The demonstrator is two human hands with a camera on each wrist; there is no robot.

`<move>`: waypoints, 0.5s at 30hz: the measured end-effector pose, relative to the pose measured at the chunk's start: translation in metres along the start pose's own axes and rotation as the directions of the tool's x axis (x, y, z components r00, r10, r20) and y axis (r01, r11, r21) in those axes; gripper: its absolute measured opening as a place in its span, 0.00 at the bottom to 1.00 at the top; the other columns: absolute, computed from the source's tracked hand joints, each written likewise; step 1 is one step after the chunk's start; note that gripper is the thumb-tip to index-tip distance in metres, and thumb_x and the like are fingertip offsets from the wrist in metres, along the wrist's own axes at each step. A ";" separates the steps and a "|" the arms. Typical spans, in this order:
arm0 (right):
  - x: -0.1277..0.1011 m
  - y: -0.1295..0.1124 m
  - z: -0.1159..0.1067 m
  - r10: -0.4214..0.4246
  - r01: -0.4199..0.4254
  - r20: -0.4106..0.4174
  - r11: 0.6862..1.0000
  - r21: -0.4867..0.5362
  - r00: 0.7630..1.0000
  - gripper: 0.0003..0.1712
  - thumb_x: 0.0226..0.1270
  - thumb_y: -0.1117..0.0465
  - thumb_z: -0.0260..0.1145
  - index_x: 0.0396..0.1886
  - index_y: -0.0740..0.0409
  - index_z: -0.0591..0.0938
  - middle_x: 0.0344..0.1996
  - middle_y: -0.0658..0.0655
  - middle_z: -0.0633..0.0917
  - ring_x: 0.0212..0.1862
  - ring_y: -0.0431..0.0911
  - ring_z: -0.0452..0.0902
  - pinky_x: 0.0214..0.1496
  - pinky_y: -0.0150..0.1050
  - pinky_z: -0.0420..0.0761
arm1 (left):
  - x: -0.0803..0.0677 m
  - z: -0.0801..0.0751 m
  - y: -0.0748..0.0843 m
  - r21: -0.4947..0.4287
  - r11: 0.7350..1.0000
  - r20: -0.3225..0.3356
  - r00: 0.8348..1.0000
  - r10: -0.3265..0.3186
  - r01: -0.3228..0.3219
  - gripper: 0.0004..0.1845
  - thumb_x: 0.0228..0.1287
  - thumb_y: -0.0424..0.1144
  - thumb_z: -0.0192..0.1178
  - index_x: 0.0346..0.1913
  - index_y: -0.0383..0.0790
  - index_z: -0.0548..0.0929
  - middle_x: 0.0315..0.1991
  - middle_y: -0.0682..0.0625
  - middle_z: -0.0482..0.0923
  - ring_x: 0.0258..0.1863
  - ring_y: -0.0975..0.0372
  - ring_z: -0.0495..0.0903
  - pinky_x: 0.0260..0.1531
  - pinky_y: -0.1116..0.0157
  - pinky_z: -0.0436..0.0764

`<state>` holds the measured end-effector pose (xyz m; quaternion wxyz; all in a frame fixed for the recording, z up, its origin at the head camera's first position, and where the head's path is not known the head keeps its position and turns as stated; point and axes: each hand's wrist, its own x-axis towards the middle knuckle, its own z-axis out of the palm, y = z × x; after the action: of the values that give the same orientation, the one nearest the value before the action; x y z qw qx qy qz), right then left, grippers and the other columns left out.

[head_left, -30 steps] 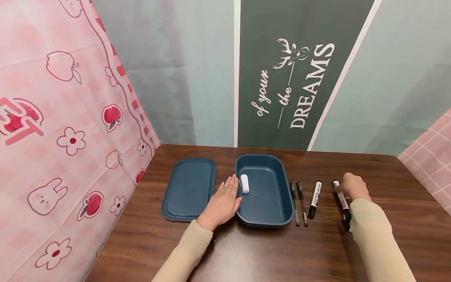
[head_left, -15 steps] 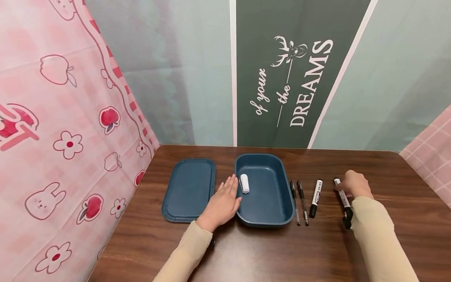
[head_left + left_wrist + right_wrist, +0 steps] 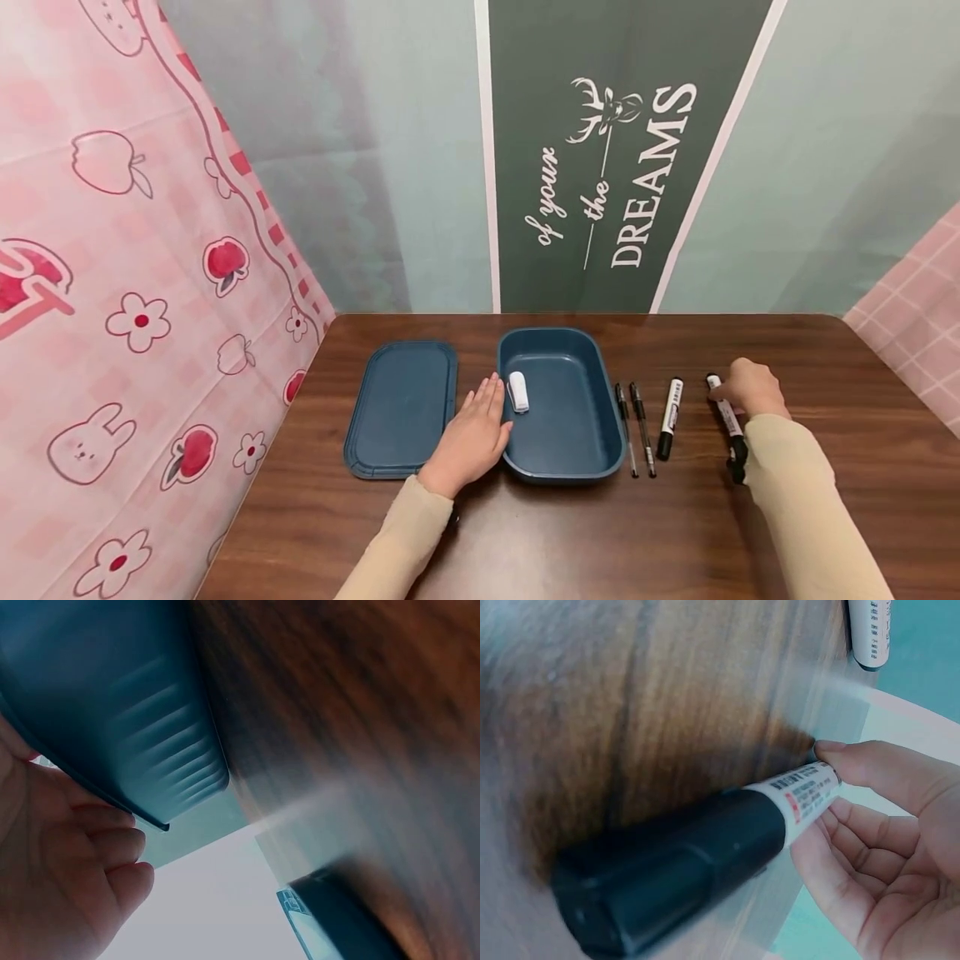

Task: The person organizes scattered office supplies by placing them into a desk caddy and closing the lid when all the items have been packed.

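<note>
Right hand (image 3: 752,388) pinches the marker (image 3: 727,423), farthest right of the box (image 3: 561,406) on the worktop; left hand (image 3: 474,433) lies flat at the box's left rim. That fingertip grip near one end could let it roll.

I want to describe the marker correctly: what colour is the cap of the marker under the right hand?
Black; the marker has a white printed barrel. The right wrist view shows it best.
</note>
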<state>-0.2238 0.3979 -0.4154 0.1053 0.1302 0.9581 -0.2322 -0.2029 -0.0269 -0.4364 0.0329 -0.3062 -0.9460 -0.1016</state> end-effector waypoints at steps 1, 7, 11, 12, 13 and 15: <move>0.000 -0.001 0.000 -0.002 0.002 0.005 1.000 0.003 1.000 0.12 0.57 0.65 0.65 0.19 0.68 0.75 0.17 0.58 0.73 0.20 0.48 0.71 0.20 0.40 0.74 | 0.000 0.000 0.000 0.004 1.000 0.002 1.000 -0.002 0.002 0.32 0.74 0.46 0.45 0.71 0.28 0.55 0.72 0.37 0.50 0.71 0.52 0.52 0.68 0.56 0.57; 0.006 -0.002 0.003 -0.005 0.005 -0.014 1.000 0.007 1.000 0.14 0.56 0.64 0.66 0.15 0.64 0.74 0.14 0.54 0.70 0.19 0.46 0.70 0.19 0.39 0.73 | -0.002 -0.002 -0.003 0.006 1.000 -0.012 1.000 -0.006 0.006 0.32 0.74 0.46 0.46 0.71 0.28 0.55 0.72 0.37 0.51 0.71 0.51 0.53 0.68 0.56 0.57; 0.005 -0.004 0.005 -0.004 0.004 -0.010 1.000 0.001 1.000 0.13 0.56 0.64 0.66 0.18 0.67 0.75 0.15 0.56 0.71 0.20 0.47 0.70 0.19 0.39 0.74 | -0.003 -0.002 -0.004 0.000 1.000 -0.008 1.000 -0.007 0.007 0.32 0.74 0.46 0.45 0.71 0.28 0.55 0.72 0.37 0.51 0.71 0.51 0.52 0.67 0.56 0.58; 0.005 -0.004 0.005 -0.003 0.003 -0.003 1.000 0.001 1.000 0.12 0.56 0.65 0.66 0.20 0.68 0.76 0.16 0.57 0.71 0.20 0.47 0.70 0.20 0.39 0.74 | -0.004 -0.001 -0.004 -0.001 1.000 -0.006 1.000 -0.008 0.008 0.32 0.74 0.46 0.45 0.71 0.28 0.55 0.72 0.37 0.51 0.71 0.52 0.52 0.68 0.56 0.57; 0.004 -0.005 0.005 -0.002 0.002 0.000 1.000 -0.001 1.000 0.12 0.57 0.65 0.66 0.21 0.69 0.76 0.17 0.57 0.71 0.20 0.48 0.70 0.20 0.40 0.74 | -0.004 -0.001 -0.004 -0.002 1.000 -0.002 1.000 -0.010 0.010 0.32 0.74 0.46 0.45 0.71 0.28 0.55 0.72 0.37 0.50 0.71 0.52 0.52 0.68 0.56 0.57; 0.004 -0.005 0.005 -0.001 0.001 0.003 1.000 -0.005 1.000 0.12 0.57 0.65 0.66 0.22 0.70 0.76 0.18 0.58 0.72 0.21 0.48 0.71 0.20 0.40 0.74 | -0.005 0.000 -0.004 -0.004 1.000 -0.002 1.000 -0.011 0.011 0.32 0.74 0.47 0.44 0.71 0.28 0.55 0.72 0.38 0.50 0.71 0.52 0.52 0.68 0.56 0.57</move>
<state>-0.2280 0.3918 -0.4184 0.1069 0.1293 0.9586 -0.2303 -0.2010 -0.0327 -0.4373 0.0328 -0.3007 -0.9475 -0.1040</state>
